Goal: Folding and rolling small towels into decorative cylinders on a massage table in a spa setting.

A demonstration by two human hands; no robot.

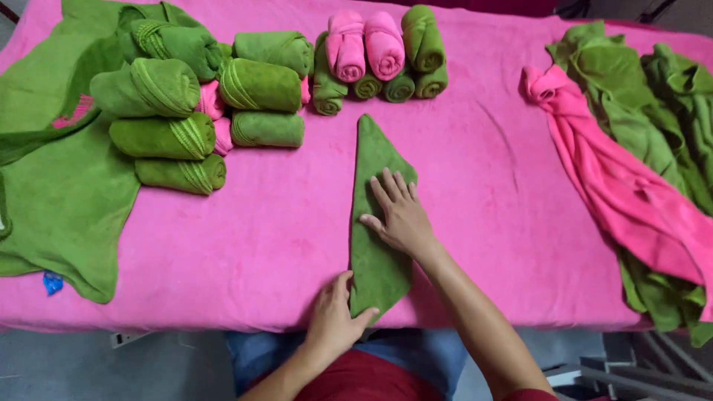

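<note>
Near the front edge of the pink-covered table [245, 245] lies a folded green towel [375, 223], long and tapering to a point away from the person. Its near end is pinched by the left hand [332, 319] at the table edge; the right hand [399, 215] lies flat and released on its middle. Bare pink cover spreads on both sides of the towel. Beyond its tip sit rolled green and pink towels [223, 82]. Far right of it, unfolded green and pink towels [639, 163] are heaped.
</note>
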